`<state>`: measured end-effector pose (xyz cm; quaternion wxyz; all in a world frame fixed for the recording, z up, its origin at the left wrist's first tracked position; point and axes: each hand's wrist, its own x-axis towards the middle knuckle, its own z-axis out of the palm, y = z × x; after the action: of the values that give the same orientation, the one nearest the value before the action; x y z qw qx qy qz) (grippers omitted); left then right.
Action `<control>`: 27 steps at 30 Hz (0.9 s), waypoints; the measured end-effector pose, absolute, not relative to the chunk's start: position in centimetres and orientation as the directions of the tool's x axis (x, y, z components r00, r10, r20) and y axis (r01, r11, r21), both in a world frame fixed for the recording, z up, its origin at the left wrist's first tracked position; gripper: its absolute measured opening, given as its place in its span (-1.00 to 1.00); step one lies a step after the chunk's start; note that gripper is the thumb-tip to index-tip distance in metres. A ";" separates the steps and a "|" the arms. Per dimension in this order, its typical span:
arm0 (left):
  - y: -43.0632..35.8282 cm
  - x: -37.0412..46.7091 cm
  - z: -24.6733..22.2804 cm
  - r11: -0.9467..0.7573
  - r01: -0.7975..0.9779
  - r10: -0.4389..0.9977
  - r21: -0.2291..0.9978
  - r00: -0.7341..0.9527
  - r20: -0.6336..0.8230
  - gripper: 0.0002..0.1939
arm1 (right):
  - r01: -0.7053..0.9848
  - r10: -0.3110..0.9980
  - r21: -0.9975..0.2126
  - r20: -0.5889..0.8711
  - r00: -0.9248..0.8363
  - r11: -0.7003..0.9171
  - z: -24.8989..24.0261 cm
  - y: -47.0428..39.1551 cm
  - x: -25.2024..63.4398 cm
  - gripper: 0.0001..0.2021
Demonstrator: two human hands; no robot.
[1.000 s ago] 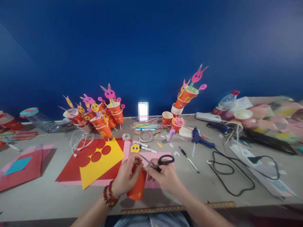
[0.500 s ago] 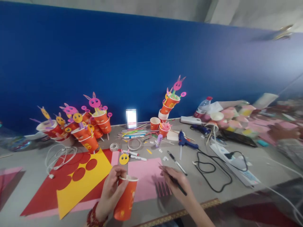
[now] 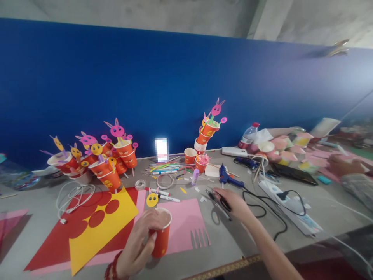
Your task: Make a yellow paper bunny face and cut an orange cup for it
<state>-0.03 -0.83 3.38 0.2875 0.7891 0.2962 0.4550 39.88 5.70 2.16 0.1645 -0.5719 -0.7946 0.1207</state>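
My left hand [image 3: 141, 237] is closed round the rim and side of a red paper cup [image 3: 162, 243], which stands upright at the near edge of a pink sheet [image 3: 186, 217]. Slits are cut in that sheet's lower right corner. Black-handled scissors [image 3: 225, 203] are in my right hand [image 3: 233, 202], over the table beside a pen [image 3: 217, 204]. Just behind the cup lies a yellow rabbit face [image 3: 152, 199] with two eyes, near some markers [image 3: 166, 197]. Left of my left hand, a yellow sheet [image 3: 101, 229] with round holes rests on a red sheet [image 3: 55, 237].
Decorated cup stacks [image 3: 109, 181] stand at the back left, another stack [image 3: 205, 136] at the back centre. A blue glue gun [image 3: 230, 177], cables and a power strip [image 3: 291, 210] lie to the right. Another person's hand [image 3: 344, 165] is at the far right.
The cup now stands more upright, with my left hand over its rim. My right hand has moved right and away from me with the scissors, off the pink sheet to the pen.
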 end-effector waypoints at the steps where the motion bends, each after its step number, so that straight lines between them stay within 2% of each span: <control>1: -0.8 -0.1 3.4 -0.695 0.226 0.700 0.683 0.432 0.569 -0.63 | 0.876 0.949 -0.367 0.113 -0.293 0.314 2.0 5.6 40.2 -0.58; 5: -0.7 0.1 4.2 -0.798 0.280 0.599 0.534 0.475 0.645 -0.56 | 0.934 0.965 -0.241 0.069 -0.253 0.262 1.8 5.7 41.2 -0.53; 10: -0.6 0.8 4.7 -0.834 0.301 0.552 0.463 0.480 0.682 -0.57 | 0.952 0.958 -0.105 0.024 -0.285 0.286 2.2 6.8 41.1 -0.50; 21: -0.8 1.1 5.4 -0.845 0.365 0.525 0.391 0.429 0.735 -0.63 | 0.962 0.965 -0.078 0.011 -0.261 0.261 3.3 10.5 37.0 -0.62; 27: -1.6 1.0 5.8 -0.862 0.328 0.505 0.386 0.511 0.696 -0.65 | 0.963 0.967 -0.080 0.038 -0.254 0.256 3.3 10.5 36.4 -0.61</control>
<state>0.99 -1.65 5.76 0.1029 0.8630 0.2414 0.4318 36.38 10.47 3.27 0.0392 -0.6095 -0.7915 0.0200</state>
